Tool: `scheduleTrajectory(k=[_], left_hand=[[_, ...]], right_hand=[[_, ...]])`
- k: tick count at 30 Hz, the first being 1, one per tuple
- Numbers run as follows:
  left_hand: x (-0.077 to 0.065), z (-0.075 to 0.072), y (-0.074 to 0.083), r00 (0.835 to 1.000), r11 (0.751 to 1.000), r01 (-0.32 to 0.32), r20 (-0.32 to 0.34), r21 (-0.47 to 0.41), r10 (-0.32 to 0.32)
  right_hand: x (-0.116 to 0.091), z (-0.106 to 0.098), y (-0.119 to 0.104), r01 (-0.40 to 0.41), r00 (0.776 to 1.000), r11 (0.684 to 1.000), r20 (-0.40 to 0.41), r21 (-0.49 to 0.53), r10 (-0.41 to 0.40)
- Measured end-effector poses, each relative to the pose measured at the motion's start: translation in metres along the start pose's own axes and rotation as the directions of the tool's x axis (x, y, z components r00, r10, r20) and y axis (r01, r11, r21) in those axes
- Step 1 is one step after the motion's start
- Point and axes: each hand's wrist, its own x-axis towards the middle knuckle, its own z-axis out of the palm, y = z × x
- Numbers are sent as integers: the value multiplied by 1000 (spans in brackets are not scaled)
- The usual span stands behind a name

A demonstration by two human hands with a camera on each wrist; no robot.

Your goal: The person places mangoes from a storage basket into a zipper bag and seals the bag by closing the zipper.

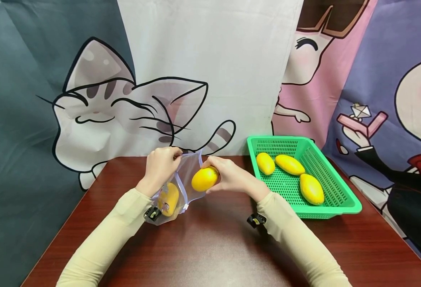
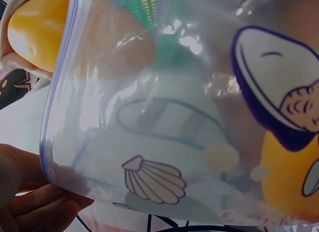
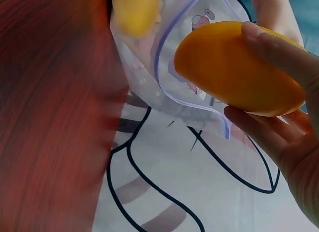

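My left hand pinches the rim of a clear zip bag with a purple edge, so its mouth gapes toward the right. Inside the bag lies one yellow mango. A second mango is gripped in my right hand, thumb on one side and fingers on the other, right at the bag's mouth. The left wrist view shows the bag's printed seashell and part of the mango inside, with my left fingers at the purple edge.
To the right stands a green plastic basket with three mangoes in it. Under everything is a reddish-brown wooden table. Behind it hangs a cloth printed with cartoon figures.
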Motion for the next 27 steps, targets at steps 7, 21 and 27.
scheduleTrajectory(k=[7, 21, 27], left_hand=[[0, 0, 0, 1000, 1000, -2, 1, 3, 2], [3, -1, -2, 997, 999, -41, -62, 19, 42], [3, -1, -3, 997, 999, -42, -69, 16, 43]], right_hand=[[10, 8, 0, -25, 999, 1000, 22, 1, 25], [25, 22, 3, 85, 996, 996, -20, 11, -85], [21, 3, 0, 23, 998, 1000, 51, 2, -23]])
